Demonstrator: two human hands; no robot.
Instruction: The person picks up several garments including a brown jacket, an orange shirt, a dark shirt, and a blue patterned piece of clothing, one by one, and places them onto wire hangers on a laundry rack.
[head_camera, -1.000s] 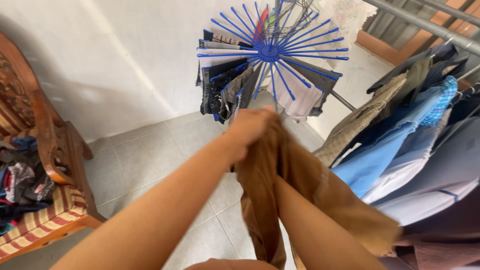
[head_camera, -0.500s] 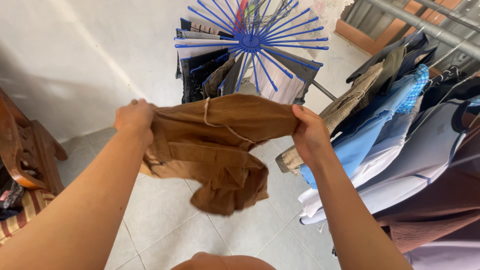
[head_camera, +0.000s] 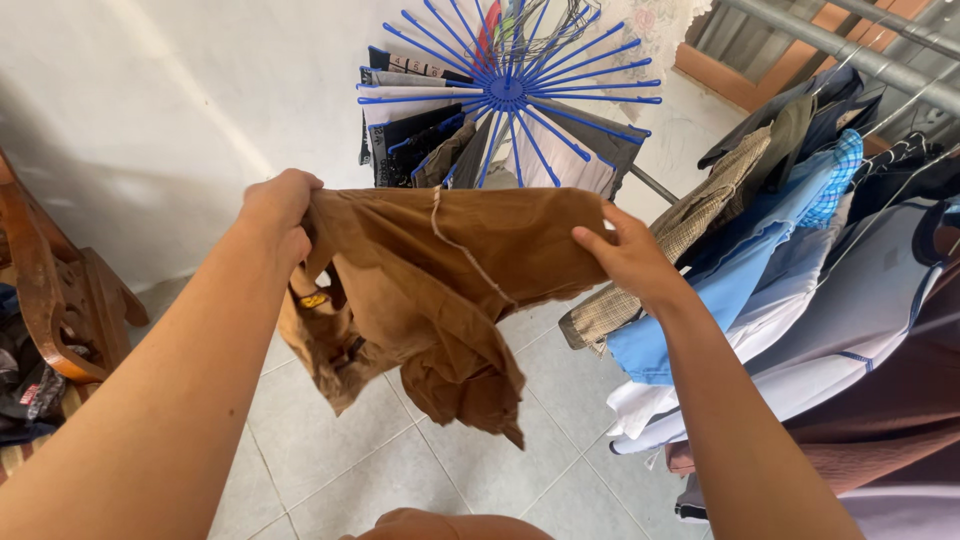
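Brown trousers (head_camera: 440, 290) are held stretched below the blue drying rack (head_camera: 510, 90), gripped by closed fingers of left hand (head_camera: 275, 210) and right hand (head_camera: 630, 255).

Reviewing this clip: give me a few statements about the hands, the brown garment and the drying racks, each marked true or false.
1. Both hands grip the brown garment. True: the left hand and the right hand hold its upper edge at opposite ends.
2. The garment lies on the tiled floor. False: it hangs in the air between the hands.
3. A round blue rack with radiating spokes holds clothes behind the garment. True.
4. The shirts on hangers are on the person's left. False: they hang on the right.
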